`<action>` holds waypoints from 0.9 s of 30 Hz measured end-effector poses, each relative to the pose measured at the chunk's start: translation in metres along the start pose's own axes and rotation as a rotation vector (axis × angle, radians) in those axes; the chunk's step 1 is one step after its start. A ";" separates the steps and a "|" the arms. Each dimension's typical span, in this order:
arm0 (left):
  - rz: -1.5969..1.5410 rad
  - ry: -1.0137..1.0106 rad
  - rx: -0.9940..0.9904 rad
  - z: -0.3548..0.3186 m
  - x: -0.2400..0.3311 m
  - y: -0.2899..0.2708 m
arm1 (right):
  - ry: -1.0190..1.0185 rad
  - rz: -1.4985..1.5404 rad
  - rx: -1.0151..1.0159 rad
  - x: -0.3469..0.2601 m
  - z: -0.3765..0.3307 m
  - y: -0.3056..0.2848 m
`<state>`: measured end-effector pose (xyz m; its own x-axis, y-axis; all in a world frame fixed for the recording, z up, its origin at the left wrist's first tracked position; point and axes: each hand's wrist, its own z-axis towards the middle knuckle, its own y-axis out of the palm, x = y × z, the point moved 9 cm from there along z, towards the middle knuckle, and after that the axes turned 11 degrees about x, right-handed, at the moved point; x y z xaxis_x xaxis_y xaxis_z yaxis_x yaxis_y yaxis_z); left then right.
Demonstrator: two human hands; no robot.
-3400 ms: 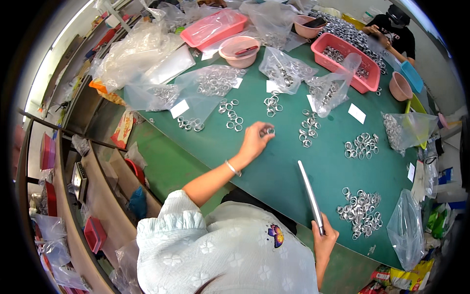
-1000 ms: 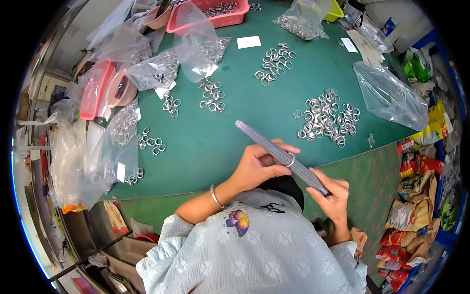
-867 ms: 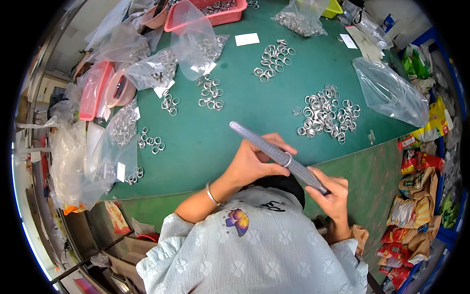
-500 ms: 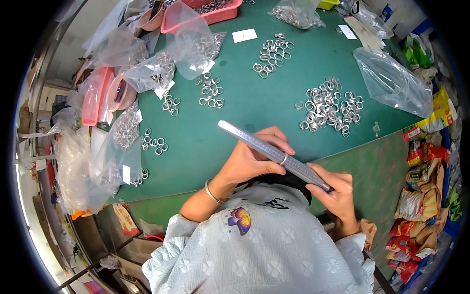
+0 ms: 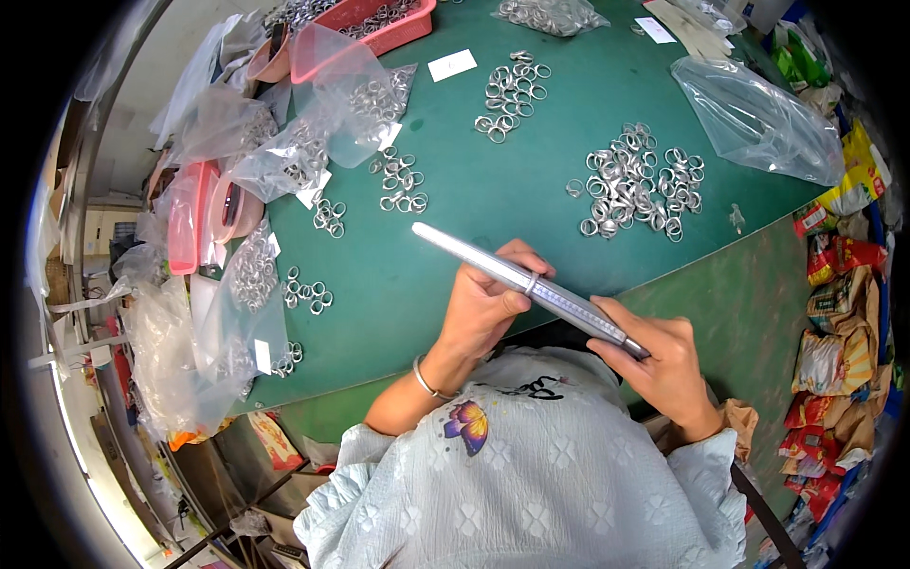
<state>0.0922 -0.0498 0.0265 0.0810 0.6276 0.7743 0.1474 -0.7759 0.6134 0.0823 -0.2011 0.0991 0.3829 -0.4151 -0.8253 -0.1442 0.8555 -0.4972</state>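
Observation:
A long grey metal ring mandrel slants in front of my body, its narrow tip up to the left and its thick end down to the right. Round its middle sits a silver ring. My left hand pinches this ring with the thumb and fingers from both sides of the rod. Wrapped about the thick end, my right hand grips the mandrel. Marked lines show along the rod between the two hands. Beyond it, a large pile of silver rings lies on the green table.
Smaller ring groups lie toward the back and left. Clear bags of rings, paper slips and a pink basket line the left and far sides. An empty-looking clear bag rests at right. Colourful packets stand beyond the table's right edge.
The ring sits slightly nearer the mandrel's narrow tip. The mandrel has turned about its length, showing marked lines between the hands. The whole view has shifted a little.

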 end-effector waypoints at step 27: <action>0.111 -0.029 0.104 -0.018 0.009 -0.026 | 0.045 0.044 -0.114 0.021 0.000 0.035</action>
<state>0.0718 -0.0253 0.0207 0.1305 0.5407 0.8310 0.2371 -0.8309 0.5034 0.0858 -0.1799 0.0641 0.3327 -0.3934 -0.8571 -0.2641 0.8336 -0.4851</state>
